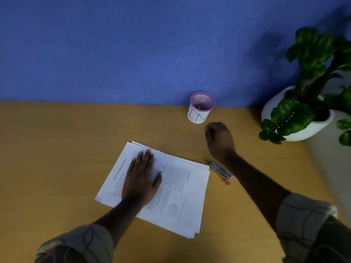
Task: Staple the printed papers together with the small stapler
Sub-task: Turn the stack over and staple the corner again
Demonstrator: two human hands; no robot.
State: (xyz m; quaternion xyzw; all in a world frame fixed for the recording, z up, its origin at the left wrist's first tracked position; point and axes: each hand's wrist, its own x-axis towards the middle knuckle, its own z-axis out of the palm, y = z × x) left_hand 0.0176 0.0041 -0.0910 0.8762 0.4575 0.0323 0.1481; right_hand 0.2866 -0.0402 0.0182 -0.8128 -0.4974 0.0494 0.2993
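- Silver stapler lies on the tabletop, long axis running far-left to near-right, just right of the papers.
- Bare tabletop stretches left of the papers; a cup stands by the far edge.
- Left hand presses flat, open, on the papers.
- Right hand, loosely curled and empty, hovers just beyond the stapler.

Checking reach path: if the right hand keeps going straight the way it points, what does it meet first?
Most likely the pink-rimmed cup. The right hand, loosely curled, points up and slightly left toward it, just short of its base. Height above the table is unclear, so it might pass over the rim to the blue wall.
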